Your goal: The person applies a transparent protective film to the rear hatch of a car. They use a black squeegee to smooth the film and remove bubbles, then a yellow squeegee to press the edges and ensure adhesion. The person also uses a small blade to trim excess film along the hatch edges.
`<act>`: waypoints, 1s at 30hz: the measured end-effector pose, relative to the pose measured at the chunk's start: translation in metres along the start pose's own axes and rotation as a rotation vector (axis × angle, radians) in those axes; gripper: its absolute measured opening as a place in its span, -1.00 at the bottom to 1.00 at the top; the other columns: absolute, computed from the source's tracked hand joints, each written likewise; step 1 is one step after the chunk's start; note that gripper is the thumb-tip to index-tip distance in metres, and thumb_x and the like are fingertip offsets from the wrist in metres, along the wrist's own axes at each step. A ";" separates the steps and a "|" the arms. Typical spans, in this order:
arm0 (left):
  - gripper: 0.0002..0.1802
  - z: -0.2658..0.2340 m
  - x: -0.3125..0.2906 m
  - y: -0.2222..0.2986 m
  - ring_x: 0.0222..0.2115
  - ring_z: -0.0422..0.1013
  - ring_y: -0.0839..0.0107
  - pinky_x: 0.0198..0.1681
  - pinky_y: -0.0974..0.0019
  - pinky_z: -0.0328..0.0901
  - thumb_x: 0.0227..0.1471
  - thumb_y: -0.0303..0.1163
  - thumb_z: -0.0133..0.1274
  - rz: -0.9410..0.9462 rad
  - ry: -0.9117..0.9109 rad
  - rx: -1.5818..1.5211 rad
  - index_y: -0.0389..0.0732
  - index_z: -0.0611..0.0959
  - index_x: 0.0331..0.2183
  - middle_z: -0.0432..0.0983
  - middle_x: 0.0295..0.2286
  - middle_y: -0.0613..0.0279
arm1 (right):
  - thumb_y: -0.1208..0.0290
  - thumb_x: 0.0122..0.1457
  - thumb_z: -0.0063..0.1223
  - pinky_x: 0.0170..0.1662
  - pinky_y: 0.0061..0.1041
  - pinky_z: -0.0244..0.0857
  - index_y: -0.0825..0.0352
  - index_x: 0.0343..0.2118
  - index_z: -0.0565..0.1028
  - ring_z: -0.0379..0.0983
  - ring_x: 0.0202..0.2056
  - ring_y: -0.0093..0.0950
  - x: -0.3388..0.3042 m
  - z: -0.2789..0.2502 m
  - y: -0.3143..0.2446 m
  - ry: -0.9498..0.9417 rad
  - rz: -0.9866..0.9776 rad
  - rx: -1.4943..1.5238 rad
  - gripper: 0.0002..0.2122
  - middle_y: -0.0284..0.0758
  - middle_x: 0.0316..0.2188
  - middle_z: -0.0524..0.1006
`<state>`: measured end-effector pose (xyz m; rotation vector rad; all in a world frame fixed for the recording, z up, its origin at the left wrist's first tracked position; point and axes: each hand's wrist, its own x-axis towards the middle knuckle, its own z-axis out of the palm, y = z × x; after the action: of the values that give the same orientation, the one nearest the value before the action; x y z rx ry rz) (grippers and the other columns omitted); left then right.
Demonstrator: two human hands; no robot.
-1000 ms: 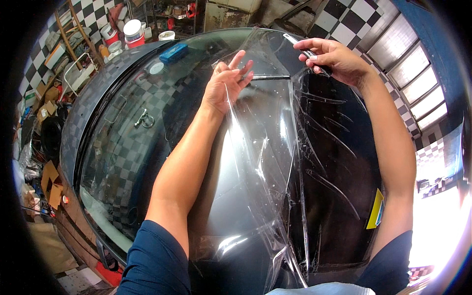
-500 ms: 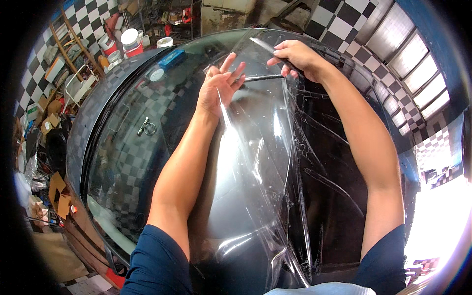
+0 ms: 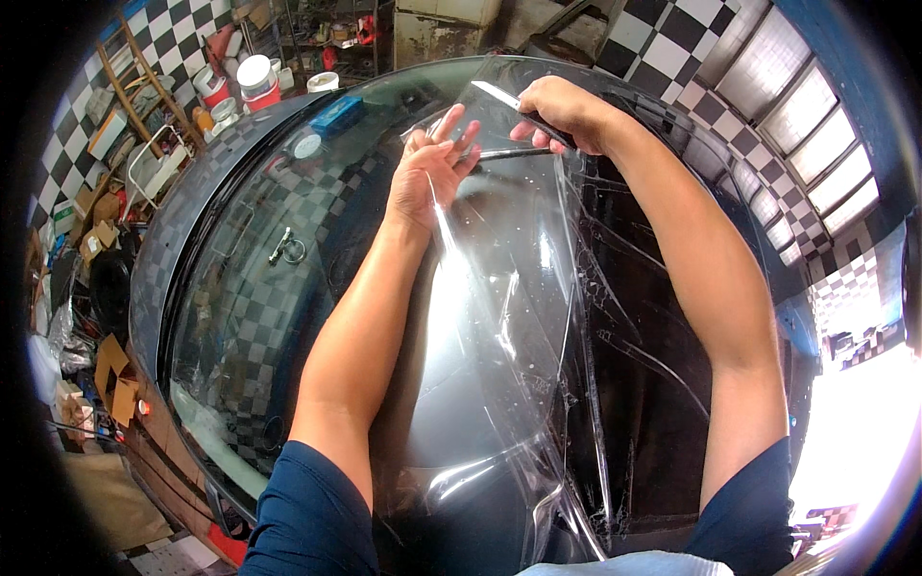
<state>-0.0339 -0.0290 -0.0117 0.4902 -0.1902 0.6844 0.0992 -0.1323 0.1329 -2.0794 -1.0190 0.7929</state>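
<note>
A crumpled sheet of clear film [image 3: 499, 326] lies over the dark roof of a car [image 3: 413, 422], with wet-looking folds and creases down its right side. My left hand [image 3: 423, 187] pinches the film's upper left edge between thumb and forefinger, the other fingers stretched out. In my right hand [image 3: 571, 113] is a utility knife [image 3: 497, 95], its bright flat blade pointing left toward my left hand. Behind the blade tip, a raised part of the film shows as a see-through sheet. The knife's handle is mostly hidden in my fingers.
The car's windshield [image 3: 259, 326] curves along the left. A blue box [image 3: 336, 115] shows at its upper end. Buckets [image 3: 257, 77], a folding chair frame [image 3: 158, 163] and cardboard [image 3: 115, 379] crowd the floor beyond. Windows [image 3: 807, 115] line the right wall.
My right hand has moved a little left with the knife, bringing the blade nearer my left hand. The left hand has barely shifted and still pinches the film.
</note>
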 end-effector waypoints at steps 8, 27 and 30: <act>-0.70 -0.004 0.003 -0.001 -0.01 0.28 0.17 0.02 0.10 0.22 -0.15 -0.66 0.03 0.010 0.003 -0.019 -0.12 0.30 -0.68 0.29 0.04 0.08 | 0.48 0.13 -0.17 -0.64 -0.57 0.26 0.56 -0.21 0.38 0.40 -0.55 -0.49 0.003 -0.011 0.015 -0.038 -0.007 0.166 -0.75 -0.09 -0.35 0.52; -0.68 -0.007 0.001 0.001 -0.15 0.34 0.36 -0.17 0.31 0.24 -0.13 -0.65 0.04 0.006 0.006 -0.003 -0.10 0.29 -0.67 0.33 0.01 0.12 | 0.46 -0.19 0.37 0.02 -0.58 0.27 0.44 0.14 0.12 0.32 -0.02 -0.44 -0.078 -0.069 0.023 -0.227 -0.614 0.287 -0.19 -0.20 -0.06 0.32; -0.67 -0.007 0.001 0.000 -0.22 0.36 0.43 -0.22 0.36 0.23 -0.13 -0.66 0.04 0.011 0.028 0.007 -0.09 0.29 -0.68 0.34 0.01 0.11 | 0.30 -0.01 0.25 -0.20 -0.67 0.32 0.44 0.03 0.28 0.40 -0.21 -0.57 -0.067 -0.065 0.029 -0.059 -0.589 0.328 -0.43 -0.30 -0.26 0.44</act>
<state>-0.0332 -0.0245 -0.0174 0.4864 -0.1638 0.7029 0.1263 -0.2217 0.1627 -1.3793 -1.3417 0.6583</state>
